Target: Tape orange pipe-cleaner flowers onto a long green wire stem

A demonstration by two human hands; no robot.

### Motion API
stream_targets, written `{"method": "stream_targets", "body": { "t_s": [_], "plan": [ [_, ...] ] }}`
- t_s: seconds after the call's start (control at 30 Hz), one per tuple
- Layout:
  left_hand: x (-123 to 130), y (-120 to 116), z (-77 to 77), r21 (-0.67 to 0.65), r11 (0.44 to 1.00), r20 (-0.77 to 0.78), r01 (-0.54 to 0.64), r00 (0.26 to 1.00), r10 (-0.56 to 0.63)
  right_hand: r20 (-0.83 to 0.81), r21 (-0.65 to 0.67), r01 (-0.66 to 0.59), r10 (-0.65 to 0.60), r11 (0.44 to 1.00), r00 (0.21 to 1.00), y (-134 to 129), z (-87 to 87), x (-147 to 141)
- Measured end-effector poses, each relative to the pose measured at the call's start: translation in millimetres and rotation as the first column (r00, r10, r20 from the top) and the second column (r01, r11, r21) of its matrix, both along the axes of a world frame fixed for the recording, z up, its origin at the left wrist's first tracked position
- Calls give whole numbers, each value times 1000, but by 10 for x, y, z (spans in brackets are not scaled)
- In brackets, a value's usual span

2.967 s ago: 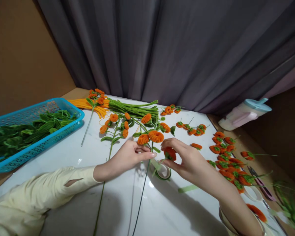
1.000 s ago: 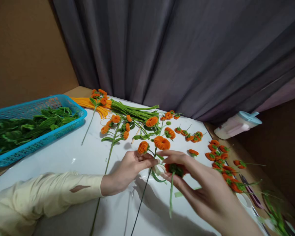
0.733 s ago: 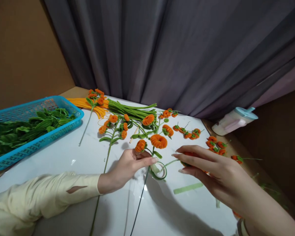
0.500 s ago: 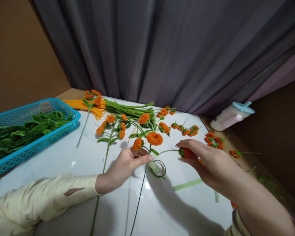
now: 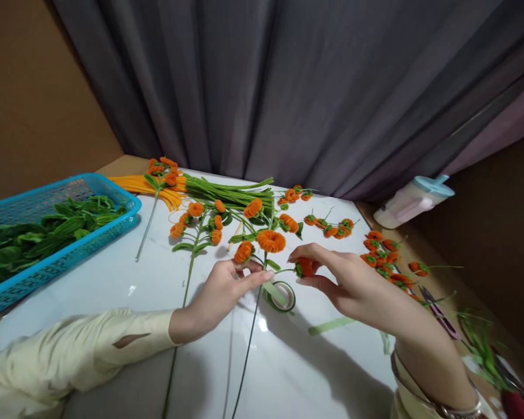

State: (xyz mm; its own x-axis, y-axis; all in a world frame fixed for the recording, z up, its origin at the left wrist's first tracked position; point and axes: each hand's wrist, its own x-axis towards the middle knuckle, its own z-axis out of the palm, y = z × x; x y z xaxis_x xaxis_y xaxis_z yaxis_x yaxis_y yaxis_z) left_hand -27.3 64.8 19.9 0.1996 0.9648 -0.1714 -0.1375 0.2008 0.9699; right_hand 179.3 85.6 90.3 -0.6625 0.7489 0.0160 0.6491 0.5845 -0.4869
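Note:
My left hand pinches the stem of a flower branch made of orange fuzzy heads and green leaves. A dark wire stem runs down from that grip toward me. Between the fingertips of my right hand is an orange pipe-cleaner flower with a green base. Its thin green stem reaches left to the branch at my left fingertips. Just beyond and below the left fingertips is a roll of green tape, with a strip of it near my thumb.
A blue basket of green leaves stands at left. Another flower branch, green pipe cleaners and orange ones lie behind. Loose orange flowers, pink-handled scissors and a lidded cup are at right.
My right hand has moved left with the orange flower, bringing it closer to the branch. The scissors at right have come into sight. My left hand keeps its pinch in nearly the same place.

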Motion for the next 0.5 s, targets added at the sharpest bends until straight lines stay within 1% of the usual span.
{"method": "stream_targets", "body": {
  "t_s": [0.13,0.3,0.5],
  "plan": [
    [-3,-9,1,-16,1000,-44,-6,999,5,-16,-18,-23,23,1000,1000,22,13,32],
    [-2,1,-7,-38,999,-62,-12,998,10,-22,-52,-47,45,998,999,58,9,22],
    [-11,0,-1,-12,1000,-107,-21,994,19,-31,-43,-25,24,999,999,5,9,-24]
  ]
}}
